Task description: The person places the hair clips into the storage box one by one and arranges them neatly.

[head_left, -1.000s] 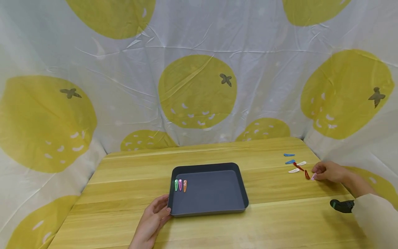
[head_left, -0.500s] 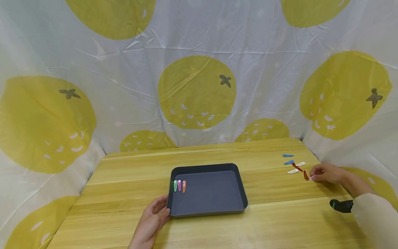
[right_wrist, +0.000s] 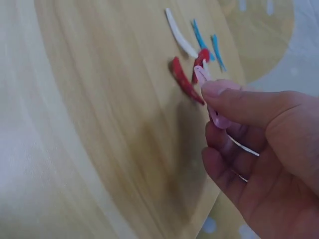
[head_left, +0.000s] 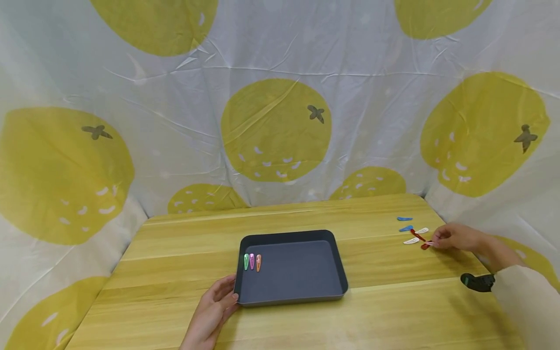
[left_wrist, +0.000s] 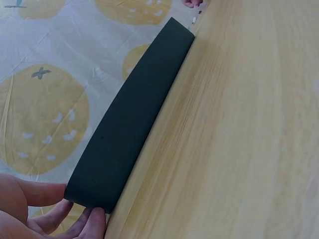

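My right hand point(head_left: 459, 238) pinches a pink snap hair clip point(right_wrist: 201, 73) between thumb and fingers, lifted over the table at the right. Close beyond it lie two red hair clips point(right_wrist: 183, 79), white hair clips point(head_left: 411, 240) and two blue hair clips point(head_left: 405, 228). With thumb and fingers at its near left corner, my left hand point(head_left: 212, 308) holds a dark grey rectangular tray point(head_left: 302, 274). Inside the tray, along its left side, a green clip point(head_left: 246, 262), a pinkish-purple clip point(head_left: 251, 261) and an orange clip point(head_left: 258, 263) stand in a row. The left wrist view shows the tray's outer wall point(left_wrist: 129, 119).
Tray and clips rest on a wooden table point(head_left: 393, 311). A white curtain point(head_left: 183, 121) printed with yellow fruit hangs behind and at both sides. On the right wrist, a black strapped device point(head_left: 478, 283) sits by the sleeve point(head_left: 525, 301).
My right hand has risen slightly and shifted left with the pink clip, which now overlaps the nearer red clip in the head view. My left hand and the tray stay in place.
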`<state>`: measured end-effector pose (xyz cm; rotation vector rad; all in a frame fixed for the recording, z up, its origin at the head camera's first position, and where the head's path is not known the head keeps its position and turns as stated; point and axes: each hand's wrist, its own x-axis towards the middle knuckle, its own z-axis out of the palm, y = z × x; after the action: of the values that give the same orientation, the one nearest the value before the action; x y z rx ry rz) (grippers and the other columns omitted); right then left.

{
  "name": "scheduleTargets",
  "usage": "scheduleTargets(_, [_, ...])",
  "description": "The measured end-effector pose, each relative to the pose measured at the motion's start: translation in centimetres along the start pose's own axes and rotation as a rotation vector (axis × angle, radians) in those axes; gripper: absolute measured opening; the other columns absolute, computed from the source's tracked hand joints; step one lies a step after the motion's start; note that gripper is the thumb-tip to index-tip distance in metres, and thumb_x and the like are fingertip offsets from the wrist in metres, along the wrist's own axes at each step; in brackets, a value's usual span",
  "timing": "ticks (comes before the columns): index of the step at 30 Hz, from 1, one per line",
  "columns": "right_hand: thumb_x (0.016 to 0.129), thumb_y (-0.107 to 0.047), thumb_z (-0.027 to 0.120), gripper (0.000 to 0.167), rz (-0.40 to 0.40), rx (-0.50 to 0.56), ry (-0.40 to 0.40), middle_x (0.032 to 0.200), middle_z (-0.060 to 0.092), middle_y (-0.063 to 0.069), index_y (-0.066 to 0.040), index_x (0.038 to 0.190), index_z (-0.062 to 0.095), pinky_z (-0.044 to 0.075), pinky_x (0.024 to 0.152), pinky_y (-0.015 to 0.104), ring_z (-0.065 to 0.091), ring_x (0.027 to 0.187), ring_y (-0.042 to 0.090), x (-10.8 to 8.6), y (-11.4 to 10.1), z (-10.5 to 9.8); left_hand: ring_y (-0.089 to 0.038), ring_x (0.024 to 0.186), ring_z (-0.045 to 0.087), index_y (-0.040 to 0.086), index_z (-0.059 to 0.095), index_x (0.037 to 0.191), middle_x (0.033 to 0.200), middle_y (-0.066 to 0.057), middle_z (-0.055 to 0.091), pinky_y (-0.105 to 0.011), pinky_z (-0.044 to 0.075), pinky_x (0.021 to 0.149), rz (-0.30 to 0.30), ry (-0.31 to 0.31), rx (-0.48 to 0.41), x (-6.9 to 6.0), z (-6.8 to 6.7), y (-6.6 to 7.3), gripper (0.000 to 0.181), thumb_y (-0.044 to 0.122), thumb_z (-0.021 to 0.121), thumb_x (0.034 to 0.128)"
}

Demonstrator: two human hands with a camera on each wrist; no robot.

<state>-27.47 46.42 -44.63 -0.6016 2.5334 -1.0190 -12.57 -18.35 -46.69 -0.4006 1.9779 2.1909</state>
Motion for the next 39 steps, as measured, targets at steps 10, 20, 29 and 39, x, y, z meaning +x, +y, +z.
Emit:
scheduleTargets(10, [0.105, -0.002, 0.055, 0.019, 0.107, 0.201, -0.084, 0.101, 0.072, 0.021, 0.015, 0.105, 0.062, 0.046, 0.063, 0.025, 0.06, 0.078, 0.016, 1.8, -2.8, -0.2, -0.042, 0.136, 0.043, -0.006, 0.035, 0.154, 0.154, -0.035, 0.034, -0.057, 0.041, 0.11, 0.009, -0.009, -0.003, 0.1, -0.1, -0.2, 0.056, -0.008, 0.053, 0.1011])
scheduleTargets(20, [0.107, -0.004, 0.052, 0.023, 0.025, 0.278, -0.191, 0.076, 0.049, 0.004, 0.019, 0.109, 0.056, 0.056, 0.068, 0.037, 0.04, 0.063, 0.016, 3.7, -4.9, 0.0, -0.042, 0.136, 0.044, -0.007, 0.034, 0.154, 0.154, -0.035, 0.034, -0.058, 0.04, 0.11, 0.024, -0.018, -0.001, 0.0, -0.1, -0.2, 0.056, -0.007, 0.053, 0.1015])
scheduleTargets(29, [0.107, -0.006, 0.055, 0.022, -0.031, 0.189, -0.235, 0.074, 0.047, 0.004, 0.015, 0.103, 0.06, 0.033, 0.053, 0.032, 0.033, 0.058, 0.02, 6.0, -8.2, 1.4, -0.041, 0.135, 0.044, -0.007, 0.034, 0.154, 0.154, -0.035, 0.034, -0.057, 0.041, 0.109, 0.028, -0.024, -0.013, 0.0, -0.1, -0.2, 0.055, -0.007, 0.052, 0.1018])
scheduleTargets(39, [0.106, -0.007, 0.057, 0.021, -0.058, 0.129, -0.253, 0.079, 0.051, 0.007, 0.012, 0.101, 0.061, 0.038, 0.059, 0.029, 0.036, 0.062, 0.019, 8.4, -11.0, 2.5, -0.041, 0.134, 0.045, -0.007, 0.035, 0.154, 0.153, -0.035, 0.036, -0.057, 0.041, 0.109, 0.023, -0.017, -0.014, 0.1, -0.2, -0.3, 0.055, -0.008, 0.052, 0.1014])
